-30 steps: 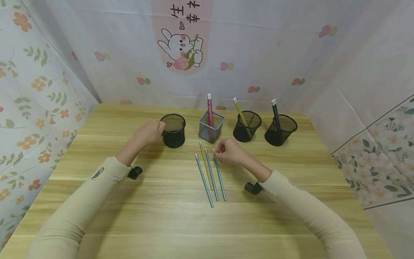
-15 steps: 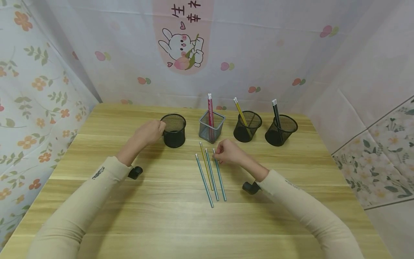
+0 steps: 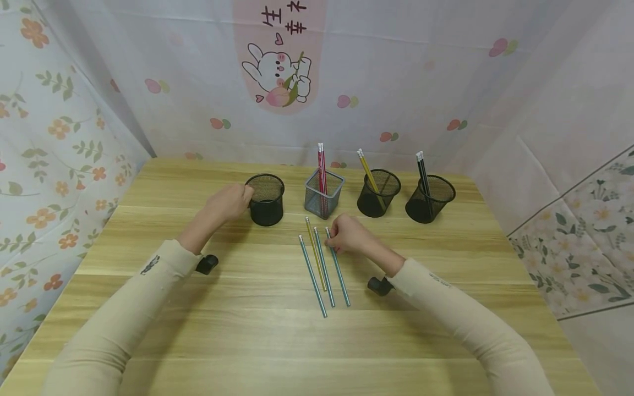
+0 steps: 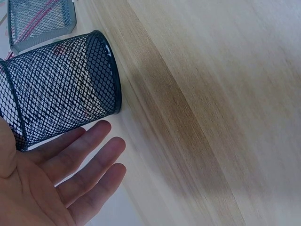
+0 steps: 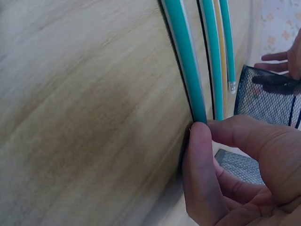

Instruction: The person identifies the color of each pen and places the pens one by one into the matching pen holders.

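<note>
In mid-frame, three teal pencils (image 3: pixel 324 268) and one gold pencil (image 3: pixel 315 253) have white tips. The round cup (image 3: pixel 267 213) left of centre is black mesh, like the two right-hand cups (image 3: pixel 366 204); the square cup (image 3: pixel 314 202) at upper centre is silver-grey mesh. Higher up are red pencils (image 3: pixel 322 170), yellow pencils (image 3: pixel 367 172) and black pencils (image 3: pixel 423 173). The counter (image 3: pixel 277 352) is streaked yellow-brown; the left-edge curtain (image 3: pixel 49 192) is white with an orange-and-green floral print.

Backdrop (image 3: pixel 396 66): characters (image 3: pixel 295 27) "生", "幸"; sleeve print (image 3: pixel 150 265) illegible.
</note>
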`<state>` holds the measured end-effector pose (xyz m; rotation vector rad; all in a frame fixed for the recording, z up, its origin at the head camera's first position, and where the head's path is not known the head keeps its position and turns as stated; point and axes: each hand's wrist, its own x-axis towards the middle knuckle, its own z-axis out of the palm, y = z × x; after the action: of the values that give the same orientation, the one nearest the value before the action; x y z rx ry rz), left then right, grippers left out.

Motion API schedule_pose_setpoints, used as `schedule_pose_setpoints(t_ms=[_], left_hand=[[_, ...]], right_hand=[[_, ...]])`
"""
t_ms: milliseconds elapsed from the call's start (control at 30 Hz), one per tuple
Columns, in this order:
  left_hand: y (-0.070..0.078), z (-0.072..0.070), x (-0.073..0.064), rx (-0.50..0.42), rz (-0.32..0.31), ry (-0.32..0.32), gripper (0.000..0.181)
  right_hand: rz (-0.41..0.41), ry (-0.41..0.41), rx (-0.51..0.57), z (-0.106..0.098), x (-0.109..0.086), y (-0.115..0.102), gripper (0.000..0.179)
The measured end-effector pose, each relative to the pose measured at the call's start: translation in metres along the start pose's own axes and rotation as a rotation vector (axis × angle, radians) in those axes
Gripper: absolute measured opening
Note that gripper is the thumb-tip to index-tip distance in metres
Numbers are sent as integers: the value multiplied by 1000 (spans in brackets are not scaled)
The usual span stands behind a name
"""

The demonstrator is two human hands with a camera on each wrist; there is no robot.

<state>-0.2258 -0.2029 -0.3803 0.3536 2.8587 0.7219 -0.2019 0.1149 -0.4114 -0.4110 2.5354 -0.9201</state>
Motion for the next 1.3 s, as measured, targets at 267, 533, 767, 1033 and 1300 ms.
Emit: schedule_pose_setpoints(t_ms=[267,533,767,1033,1300], left_hand=[[0,0,0,-16,-9,3,43],[2,-1,-2,1,0,1,41],[1,-1,-1,-13,-11,-1,42],[0,-1,0,-12,-15,3,42],[-1,0,0,7,-16,6,41]], right_hand=[[24,27,-43,3,-2,-5,25],[-6,37,-76,2,-2,-3,28],[-10,32,-56,-1,-3,0,22],[-45,35,-10,-7,-7,0,19],[-99,66,22,-14,-13,-5,12]])
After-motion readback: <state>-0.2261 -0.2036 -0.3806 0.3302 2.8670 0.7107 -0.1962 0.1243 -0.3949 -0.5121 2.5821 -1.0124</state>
